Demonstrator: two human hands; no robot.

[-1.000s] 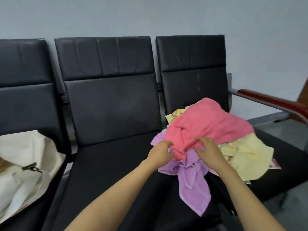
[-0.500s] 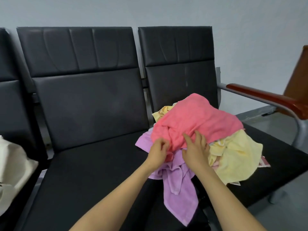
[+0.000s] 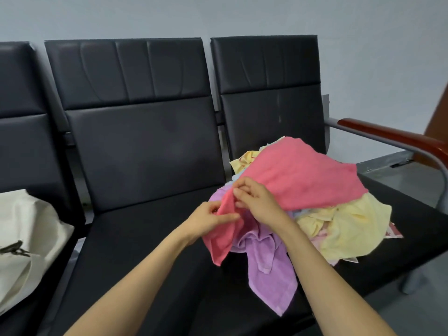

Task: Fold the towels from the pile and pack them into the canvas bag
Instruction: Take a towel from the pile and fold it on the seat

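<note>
Reaches in from the lower edge with two bare forearms, crossing the front of the black middle seat [image 3: 145, 251]. Pinches the near edge of the pink towel [image 3: 303, 180] in the left grip [image 3: 211, 220], thumb laid flat along the cloth and fingers curled behind it. Grasps the same edge just beyond in the right grip [image 3: 257, 202], fingertips bunched on the fold, close beside the left. Holds that edge lifted a little, with one pink corner hanging down in front of the left wrist and the rest of the towel spread over the top of the pile. Under the wrists, a purple towel [image 3: 269, 270], crumpled, spilling off the pile and trailing down over the seat front. Right of it, a pale yellow towel [image 3: 351, 229], rumpled, low on the heap, with scraps of lighter cloth tucked beneath and another yellow piece poking out behind the pink. Rests the whole pile on the right-hand seat [image 3: 412, 226], overlapping the gap toward the middle one. Far left, well apart from the pile, the cream canvas bag [image 3: 26, 238], slumped on the left seat and cut by the frame edge. Behind, three black backrests in a row, a red-brown armrest [image 3: 392, 137] on a grey metal tube at the right, then a plain grey wall [image 3: 218, 15].
</note>
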